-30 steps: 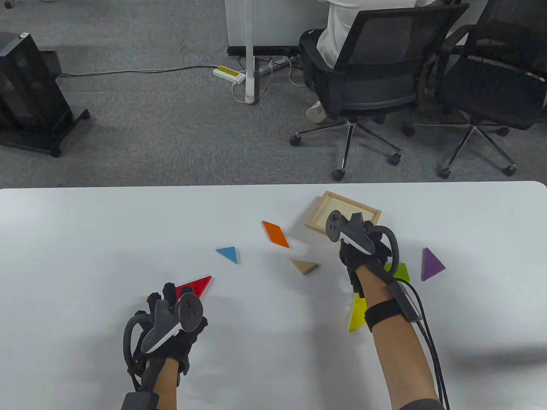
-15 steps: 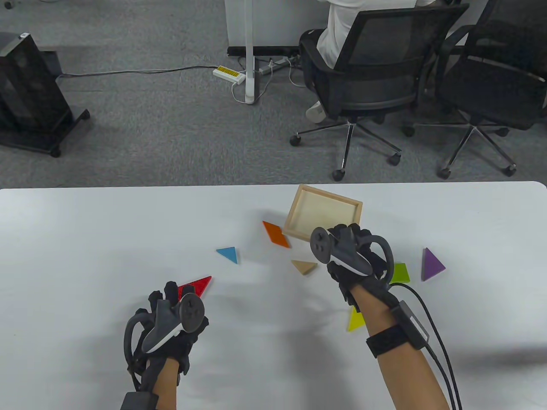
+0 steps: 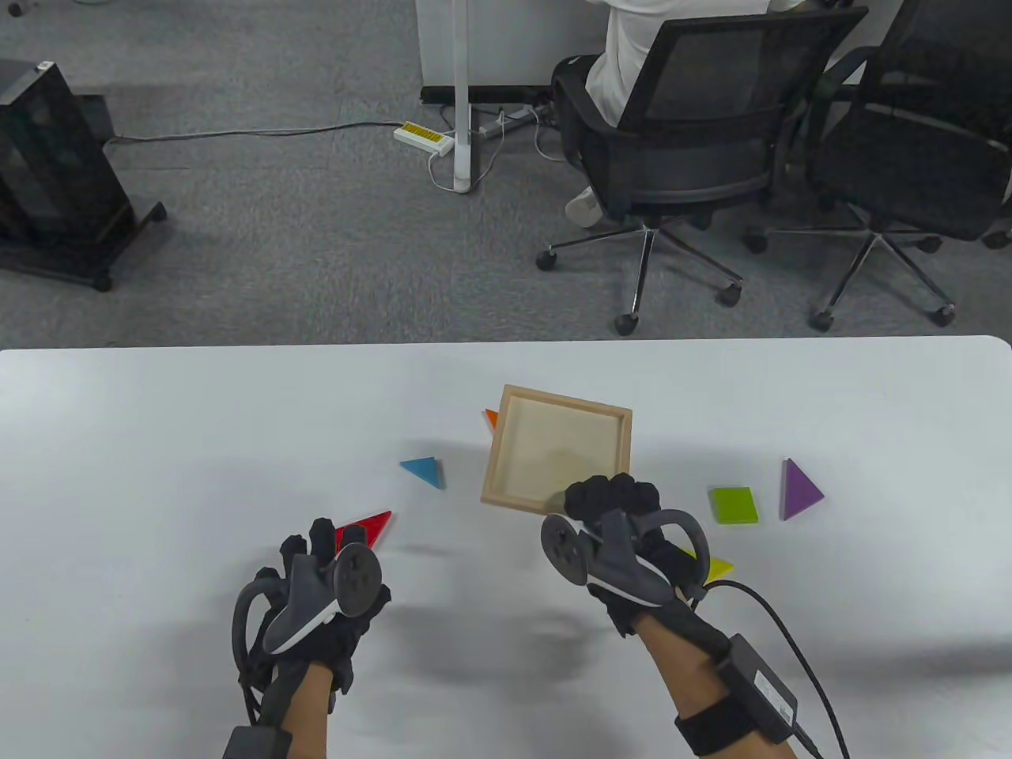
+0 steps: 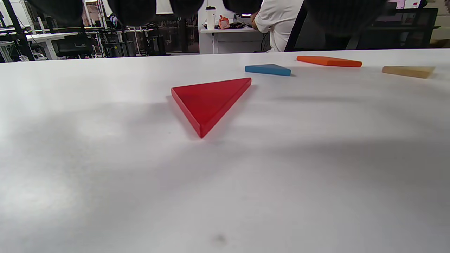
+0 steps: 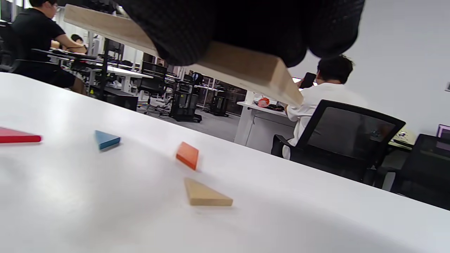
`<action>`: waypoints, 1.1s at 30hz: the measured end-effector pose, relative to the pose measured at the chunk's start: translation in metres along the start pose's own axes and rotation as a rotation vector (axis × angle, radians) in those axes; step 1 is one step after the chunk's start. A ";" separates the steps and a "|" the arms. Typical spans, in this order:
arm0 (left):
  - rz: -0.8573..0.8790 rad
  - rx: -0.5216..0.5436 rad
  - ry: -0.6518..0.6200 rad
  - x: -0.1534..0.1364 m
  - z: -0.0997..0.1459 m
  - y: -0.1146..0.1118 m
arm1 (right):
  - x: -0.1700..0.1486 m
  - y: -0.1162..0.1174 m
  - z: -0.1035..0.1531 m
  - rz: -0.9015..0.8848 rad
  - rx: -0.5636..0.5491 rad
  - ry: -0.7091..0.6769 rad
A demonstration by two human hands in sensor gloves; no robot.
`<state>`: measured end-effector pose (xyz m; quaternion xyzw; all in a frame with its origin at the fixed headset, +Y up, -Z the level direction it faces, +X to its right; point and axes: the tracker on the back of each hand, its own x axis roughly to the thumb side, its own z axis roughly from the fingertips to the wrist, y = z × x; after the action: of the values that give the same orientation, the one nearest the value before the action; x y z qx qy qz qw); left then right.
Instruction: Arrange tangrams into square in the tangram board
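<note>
Right hand (image 3: 613, 506) grip: fingers curled over the near edge of the tangram board (image 3: 553, 455), which is held above the table (image 3: 158, 443). Left hand (image 3: 316, 585) grip: loosely curled, holding nothing, near the red triangle (image 4: 207, 102). Bare table surface lies left of the blue triangle (image 3: 423, 471).

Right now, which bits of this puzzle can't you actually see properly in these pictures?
- Wooden triangle: in the table view, hidden under the lifted tangram board; the right wrist view shows it.
- Orange piece: table view, only a corner shows past the board.
- Yellow piece: table view, mostly hidden behind the right hand.
- Red triangle: table view, its near end is hidden by the left hand.
</note>
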<state>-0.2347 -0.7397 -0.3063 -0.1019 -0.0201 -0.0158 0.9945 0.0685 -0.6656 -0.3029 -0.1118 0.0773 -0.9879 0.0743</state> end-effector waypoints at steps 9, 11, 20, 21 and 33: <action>-0.003 -0.012 -0.006 0.003 0.002 0.002 | 0.034 0.020 0.034 -0.001 0.042 -0.071; -0.005 -0.014 -0.002 0.002 0.002 0.002 | 0.039 0.025 0.037 -0.001 0.046 -0.083; 0.008 -0.014 0.000 -0.002 -0.001 0.001 | 0.053 0.048 0.048 0.021 0.083 -0.139; 0.007 -0.015 -0.002 -0.002 -0.001 0.001 | 0.056 0.050 0.049 0.030 0.089 -0.145; -0.019 -0.027 -0.026 0.006 -0.006 -0.001 | 0.069 0.077 0.054 0.072 0.115 -0.192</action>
<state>-0.2287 -0.7418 -0.3113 -0.1152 -0.0339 -0.0241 0.9925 0.0245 -0.7594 -0.2491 -0.1985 0.0169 -0.9722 0.1232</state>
